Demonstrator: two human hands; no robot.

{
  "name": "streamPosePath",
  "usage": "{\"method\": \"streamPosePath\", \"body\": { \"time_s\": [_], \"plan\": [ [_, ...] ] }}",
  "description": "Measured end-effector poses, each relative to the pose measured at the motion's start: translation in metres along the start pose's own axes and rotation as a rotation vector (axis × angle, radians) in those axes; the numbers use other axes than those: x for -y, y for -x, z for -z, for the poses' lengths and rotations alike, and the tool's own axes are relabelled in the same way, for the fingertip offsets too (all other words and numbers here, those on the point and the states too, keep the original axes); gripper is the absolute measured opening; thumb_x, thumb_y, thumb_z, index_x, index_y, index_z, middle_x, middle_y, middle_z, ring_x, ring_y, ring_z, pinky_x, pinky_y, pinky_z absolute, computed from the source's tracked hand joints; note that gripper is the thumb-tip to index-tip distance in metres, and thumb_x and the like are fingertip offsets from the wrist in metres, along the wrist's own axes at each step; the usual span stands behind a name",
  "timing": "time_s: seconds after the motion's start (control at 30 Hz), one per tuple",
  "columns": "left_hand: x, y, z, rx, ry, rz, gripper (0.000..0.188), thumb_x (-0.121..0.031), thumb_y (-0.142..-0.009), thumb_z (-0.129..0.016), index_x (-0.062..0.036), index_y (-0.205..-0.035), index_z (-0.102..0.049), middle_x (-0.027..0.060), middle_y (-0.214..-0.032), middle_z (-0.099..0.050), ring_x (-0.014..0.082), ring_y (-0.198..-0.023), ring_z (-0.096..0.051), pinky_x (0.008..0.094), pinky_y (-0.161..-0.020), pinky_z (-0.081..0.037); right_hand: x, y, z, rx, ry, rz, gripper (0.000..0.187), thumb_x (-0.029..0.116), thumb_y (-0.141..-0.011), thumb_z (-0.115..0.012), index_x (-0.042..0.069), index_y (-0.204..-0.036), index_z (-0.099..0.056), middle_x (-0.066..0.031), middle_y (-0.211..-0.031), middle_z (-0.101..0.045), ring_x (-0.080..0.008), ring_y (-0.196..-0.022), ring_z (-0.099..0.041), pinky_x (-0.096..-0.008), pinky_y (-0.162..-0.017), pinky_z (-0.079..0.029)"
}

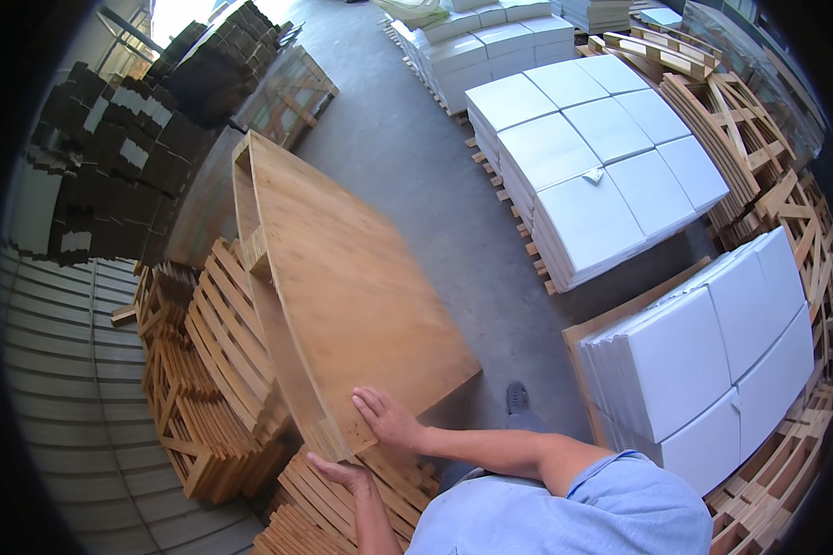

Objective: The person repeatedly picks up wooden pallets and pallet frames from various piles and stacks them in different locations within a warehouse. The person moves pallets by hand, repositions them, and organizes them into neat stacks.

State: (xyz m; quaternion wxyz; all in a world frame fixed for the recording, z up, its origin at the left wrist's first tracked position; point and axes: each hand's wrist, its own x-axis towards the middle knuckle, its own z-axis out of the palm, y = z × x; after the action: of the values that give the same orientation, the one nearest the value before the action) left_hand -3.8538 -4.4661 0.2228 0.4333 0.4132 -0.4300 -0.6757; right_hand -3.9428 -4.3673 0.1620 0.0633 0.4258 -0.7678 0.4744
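A large wooden pallet with a smooth plywood face stands tilted on edge in front of me, its open slots facing left. My right hand presses on the plywood face near its close corner, fingers together and slightly bent. Under that same corner, my left hand supports the narrow edge with its palm up and fingers extended. Between them the two hands hold the pallet's near end. The far end's lower edge and what it rests on are partly hidden.
Slatted wooden pallets are piled left of the held one, with more slats below my hands. White stacked packs sit on a pallet at right; another white stack is nearer. Grey floor runs between. Dark bundles rise at far left.
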Motion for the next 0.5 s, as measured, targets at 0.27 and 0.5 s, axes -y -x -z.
{"method": "streamPosePath", "body": {
  "time_s": [0.27, 0.5],
  "plan": [
    [-0.023, -0.015, -0.026, 0.011, -0.14, -0.073, 0.056, -0.045, -0.101, -0.036, 0.0009, -0.13, -0.047, 0.0128, -0.128, -0.051, 0.0263, -0.114, -0.052, 0.0403, -0.099, -0.042, -0.001, -0.037, 0.031, 0.029, -0.141, -0.025, 0.109, 0.023, -0.055, -0.084, -0.01, -0.143, -0.029, -0.0257, -0.143, -0.033, -0.0417, -0.13, -0.036, -0.0485, -0.11, -0.031],
    [-0.089, -0.067, -0.111, 0.067, -0.358, -0.305, 0.059, -0.046, -0.103, -0.037, 0.0063, -0.129, -0.046, 0.017, -0.128, -0.051, 0.0278, -0.114, -0.051, 0.039, -0.101, -0.039, 0.01, -0.132, 0.05, -0.063, -0.162, -0.105, 0.106, 0.013, -0.054, -0.081, -0.011, -0.143, -0.028, -0.029, -0.14, -0.035, -0.0453, -0.129, -0.037, -0.0494, -0.109, -0.033]
  ]
}}
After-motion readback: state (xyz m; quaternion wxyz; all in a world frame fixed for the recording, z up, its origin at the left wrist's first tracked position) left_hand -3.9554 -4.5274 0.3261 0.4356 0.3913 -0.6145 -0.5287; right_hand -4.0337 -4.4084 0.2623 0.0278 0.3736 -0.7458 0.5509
